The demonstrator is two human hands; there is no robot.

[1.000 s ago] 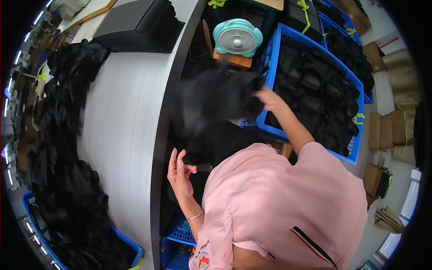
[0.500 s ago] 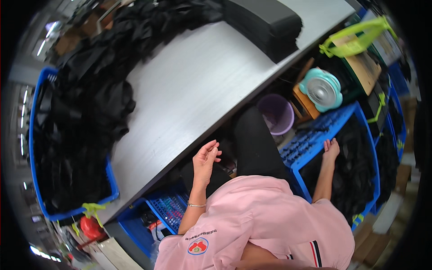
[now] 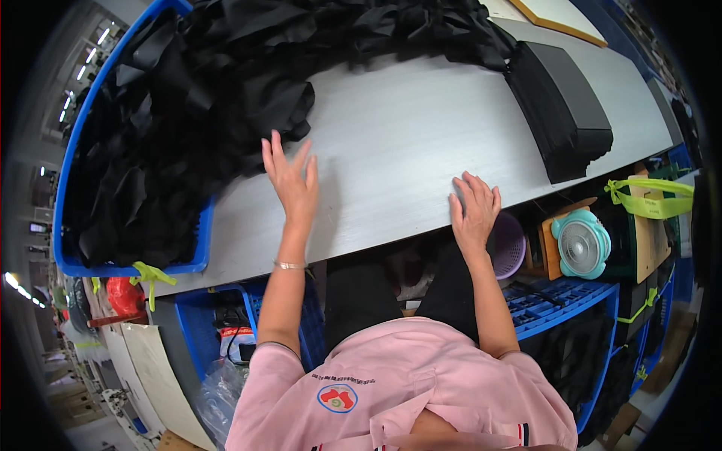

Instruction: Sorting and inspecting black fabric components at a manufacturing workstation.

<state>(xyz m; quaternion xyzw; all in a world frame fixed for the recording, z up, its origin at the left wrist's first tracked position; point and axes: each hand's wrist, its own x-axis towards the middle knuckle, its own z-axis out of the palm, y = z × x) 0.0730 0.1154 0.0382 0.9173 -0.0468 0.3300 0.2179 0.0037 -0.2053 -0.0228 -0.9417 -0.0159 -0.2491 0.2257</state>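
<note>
At the right of the frame, under my table's edge, a teal fan [image 3: 580, 244] sits on a wooden box [image 3: 547, 248]. Just left of it stands a purple basket [image 3: 510, 244]. Below them a blue crate [image 3: 560, 304] holds dark cloth. A yellow-green strap [image 3: 653, 197] loops at the right edge. At the upper right lies a wooden-edged board [image 3: 560, 16]. In the lower left, a red bag [image 3: 120, 295] hangs near a yellow-green tie [image 3: 148, 275], with a clear plastic bag [image 3: 218, 395] below and pale boards [image 3: 154, 376] leaning beside it.
</note>
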